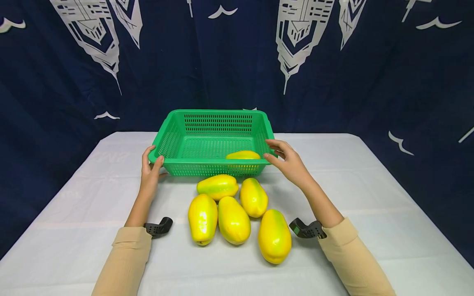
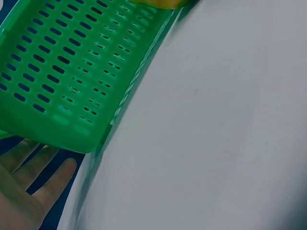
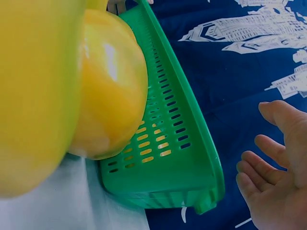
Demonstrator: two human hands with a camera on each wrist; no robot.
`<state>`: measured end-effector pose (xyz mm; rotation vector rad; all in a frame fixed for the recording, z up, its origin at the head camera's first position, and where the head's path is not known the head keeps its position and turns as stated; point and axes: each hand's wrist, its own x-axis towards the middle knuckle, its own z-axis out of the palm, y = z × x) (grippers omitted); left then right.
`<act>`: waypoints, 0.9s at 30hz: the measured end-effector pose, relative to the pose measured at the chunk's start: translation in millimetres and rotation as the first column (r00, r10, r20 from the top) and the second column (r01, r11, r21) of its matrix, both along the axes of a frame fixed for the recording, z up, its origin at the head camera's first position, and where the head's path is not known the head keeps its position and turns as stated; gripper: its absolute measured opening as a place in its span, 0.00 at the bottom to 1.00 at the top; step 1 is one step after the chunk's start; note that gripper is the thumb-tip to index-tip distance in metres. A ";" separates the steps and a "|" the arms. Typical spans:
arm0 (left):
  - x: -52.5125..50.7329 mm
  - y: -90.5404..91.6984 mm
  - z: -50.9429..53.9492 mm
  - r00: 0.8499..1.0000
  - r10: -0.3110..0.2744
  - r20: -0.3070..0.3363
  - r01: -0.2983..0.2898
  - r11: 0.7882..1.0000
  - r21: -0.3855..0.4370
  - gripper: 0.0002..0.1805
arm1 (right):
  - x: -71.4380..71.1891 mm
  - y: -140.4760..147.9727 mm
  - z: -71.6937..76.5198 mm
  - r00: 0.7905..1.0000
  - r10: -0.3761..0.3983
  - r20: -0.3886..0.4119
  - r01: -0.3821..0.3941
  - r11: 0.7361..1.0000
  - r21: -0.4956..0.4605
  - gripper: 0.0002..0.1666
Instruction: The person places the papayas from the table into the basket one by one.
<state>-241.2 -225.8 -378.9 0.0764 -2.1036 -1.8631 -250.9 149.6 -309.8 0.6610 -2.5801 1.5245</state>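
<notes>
A green plastic basket [image 1: 218, 167] stands at the far side of the table, with one yellow papaya [image 1: 243, 155] inside at its front right. My left hand [image 1: 149, 170] is at the basket's front left corner, thumb over the front rim and fingers along the left side. In the left wrist view, its visible fingers [image 2: 55, 179] are spread and fairly straight. Beside the front right corner is my right hand [image 1: 290, 164]; the right wrist view shows its fingers [image 3: 261, 175] loosely bent, apart from the basket and holding nothing.
Several yellow-green papayas lie before the basket: one sideways papaya [image 1: 217, 187] close to its front wall, others nearer, including a papaya [image 1: 275, 237] by the right wrist. A white cloth covers the table [image 1: 370, 213]. Behind hangs a dark blue patterned curtain [image 1: 222, 65].
</notes>
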 end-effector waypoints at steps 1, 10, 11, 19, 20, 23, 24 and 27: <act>-0.2 -0.2 -0.1 1.000 0.001 -0.001 -0.001 1.000 0.000 0.28 | 1.2 0.1 0.6 1.000 0.002 -0.004 -0.002 1.000 -0.004 0.30; 0.2 -0.3 1.3 1.000 -0.004 -0.012 0.004 1.000 -0.007 0.28 | 15.2 0.1 4.7 0.999 0.003 -0.033 -0.003 1.000 0.005 0.31; 0.3 -0.2 1.5 1.000 -0.004 -0.011 0.004 1.000 -0.010 0.28 | 16.7 0.2 4.9 0.999 0.003 -0.035 -0.002 1.000 0.010 0.31; 0.0 -0.1 2.0 1.000 -0.005 -0.010 0.005 1.000 -0.006 0.28 | 27.5 1.3 2.1 0.999 0.017 -0.041 -0.016 0.999 0.029 0.29; 0.0 -0.1 2.0 1.000 -0.007 -0.011 0.007 1.000 -0.002 0.28 | 29.1 1.6 1.6 0.999 0.020 -0.041 -0.019 0.999 0.028 0.29; 0.2 0.1 1.7 1.000 -0.015 -0.015 0.015 1.000 0.010 0.28 | 34.6 2.4 0.4 0.999 0.022 -0.040 -0.021 0.999 0.028 0.29; 0.3 0.1 1.6 1.000 -0.018 -0.016 0.019 1.000 0.010 0.29 | 36.3 2.9 -0.2 0.999 0.024 -0.044 -0.022 0.999 0.031 0.29; 0.6 0.0 0.7 1.000 -0.017 -0.016 0.018 1.000 0.011 0.28 | 40.7 4.5 -2.9 0.998 0.021 -0.060 -0.018 0.999 0.044 0.30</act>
